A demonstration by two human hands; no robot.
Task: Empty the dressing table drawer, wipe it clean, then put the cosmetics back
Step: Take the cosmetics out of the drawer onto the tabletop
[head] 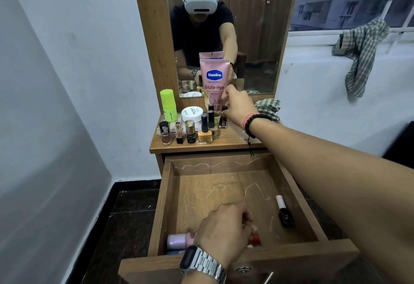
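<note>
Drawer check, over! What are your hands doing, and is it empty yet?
Right hand pinching dark nail polish bottle on tabletop. Left hand down in drawer, gripping items. Not empty: pink bottle, black-and-white tube remain.

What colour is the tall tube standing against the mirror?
The tall squeezable plastic tube is pink with a blue oval logo, shown best in the head view.

The right hand [237,106] pinches a dark nail polish bottle [223,120] on the surface [233,140]; the left hand [224,227] grips items at the drawer's [163,205] front edge.
</note>
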